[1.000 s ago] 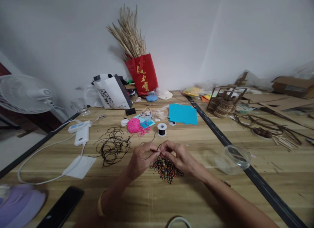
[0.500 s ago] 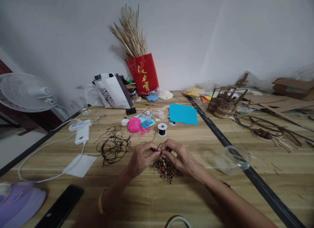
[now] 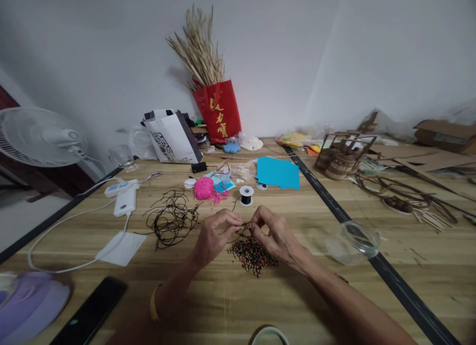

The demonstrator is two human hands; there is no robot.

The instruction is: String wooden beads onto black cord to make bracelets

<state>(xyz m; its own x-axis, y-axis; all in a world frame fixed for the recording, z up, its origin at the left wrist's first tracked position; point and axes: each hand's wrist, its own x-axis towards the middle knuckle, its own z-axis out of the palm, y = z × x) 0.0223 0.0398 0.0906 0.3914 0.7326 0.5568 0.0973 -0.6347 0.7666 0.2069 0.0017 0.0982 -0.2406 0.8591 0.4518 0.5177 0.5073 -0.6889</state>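
Between my two hands runs a dark cord [image 3: 244,226] with a few small coloured beads on it. My left hand [image 3: 217,236] pinches it between thumb and forefinger. My right hand [image 3: 273,236] is closed on the cord's other side, its fingertips partly hiding it. Just below my fingers lies a loose pile of small multicoloured beads [image 3: 253,258] on the wooden table. Beyond my hands stands a white spool [image 3: 246,196] wound with black cord. Left of my left hand is a tangle of dark cord [image 3: 171,218].
A pink yarn ball [image 3: 204,188] and blue sheets [image 3: 278,173] lie farther back. To the right is a clear round container [image 3: 359,238]; small woven baskets [image 3: 340,159] stand behind it. A phone [image 3: 91,308], a power strip [image 3: 125,199] and a fan [image 3: 44,137] are on the left.
My fingertips have moved slightly apart, and a short stretch of cord with beads now shows between them. Earlier the fingertips met over the bead pile. The view has shifted slightly.
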